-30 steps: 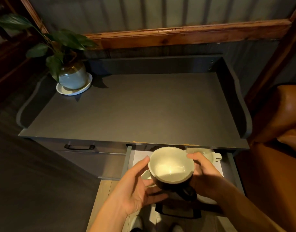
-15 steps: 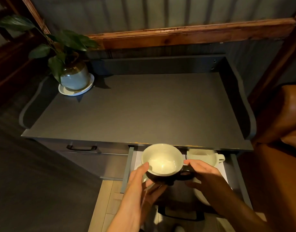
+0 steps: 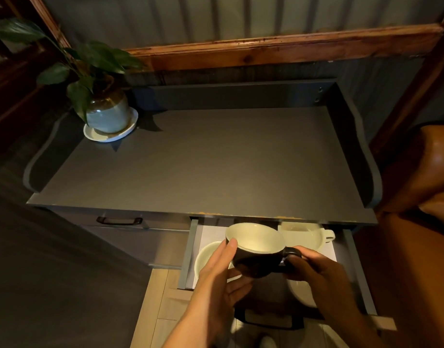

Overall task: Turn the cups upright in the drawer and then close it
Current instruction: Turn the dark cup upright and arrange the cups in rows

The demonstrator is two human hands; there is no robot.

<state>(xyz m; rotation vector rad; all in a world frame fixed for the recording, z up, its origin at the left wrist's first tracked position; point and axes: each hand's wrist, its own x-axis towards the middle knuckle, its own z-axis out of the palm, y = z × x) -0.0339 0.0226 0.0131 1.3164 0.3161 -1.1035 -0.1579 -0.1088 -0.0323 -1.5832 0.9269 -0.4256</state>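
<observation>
Head view: cup [image 3: 305, 295] half behind hands [image 3: 316, 275]

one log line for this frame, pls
step: placing black cup upright | left hand: steadying | right hand: on handle | drawer: open

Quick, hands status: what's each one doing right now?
Left hand: open, fingers steadying the black cup.
Right hand: closed on the cup's handle.

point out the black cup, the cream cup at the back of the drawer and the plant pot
black cup [image 3: 256, 262], head view, dark outer wall
cream cup [image 3: 301, 236], head view, inner wall
plant pot [image 3: 108, 116], head view, glazed side
</observation>
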